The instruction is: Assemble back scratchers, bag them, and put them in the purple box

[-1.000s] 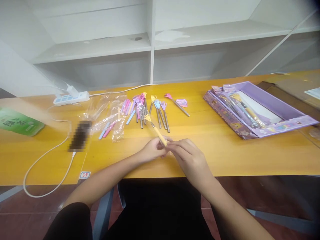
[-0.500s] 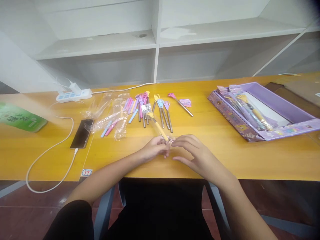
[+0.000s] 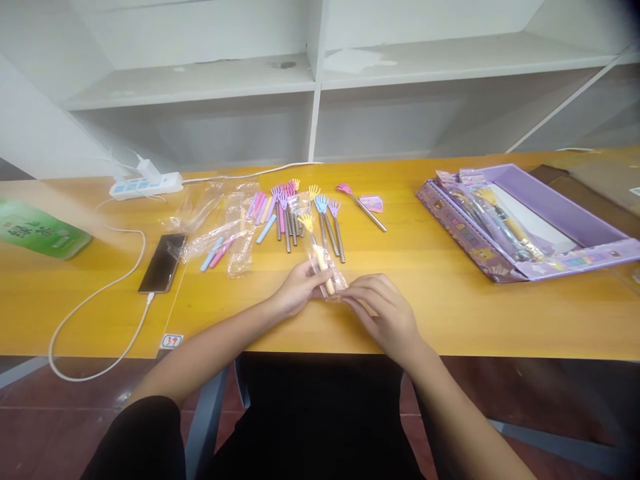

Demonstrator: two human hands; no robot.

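The orange-yellow wooden table (image 3: pixel 450 320) was unchanged, with the purple printed cardboard tray (image 3: pixel 460 233) kept at the far right. The right hand (image 3: pixel 386 310), seen half a second earlier with its fingers spread, had been brought together, and the near end of the clear plastic sleeve (image 3: pixel 337 270) was now pinched in its fingertips. By the left hand (image 3: pixel 300 288), the sleeve and the yellow claw-headed scratcher with a smooth handle (image 3: pixel 321 259) were gripped between thumb and fingers, over the near middle of the table. The scratcher had been swung to point more directly toward the far side, and the film was spread wider beside its handle. The work was therefore judged to be centred on the sleeve's near end; whether it was sealed could not be told.
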